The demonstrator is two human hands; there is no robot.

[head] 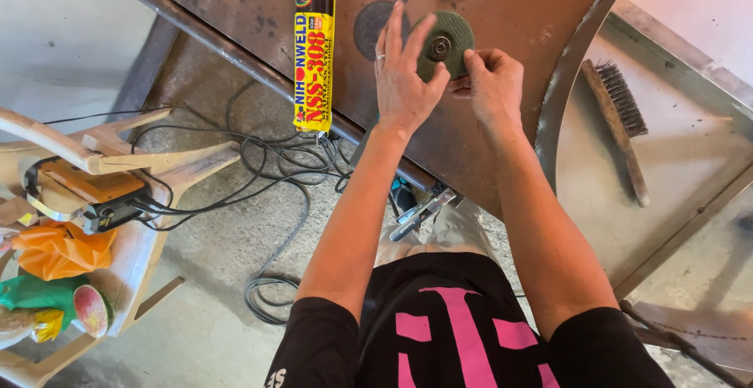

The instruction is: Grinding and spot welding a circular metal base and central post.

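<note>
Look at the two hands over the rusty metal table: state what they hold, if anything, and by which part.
Both hands hold a green grinding disc by its rim: left hand along its left edge, right hand pinching its lower right edge.

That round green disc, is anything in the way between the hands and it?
No, nothing visible is in the way. Both hands are already on the green disc. The left hand has its fingers spread across the disc's left side, and the right hand pinches its right edge, above the rusty metal table.
</note>
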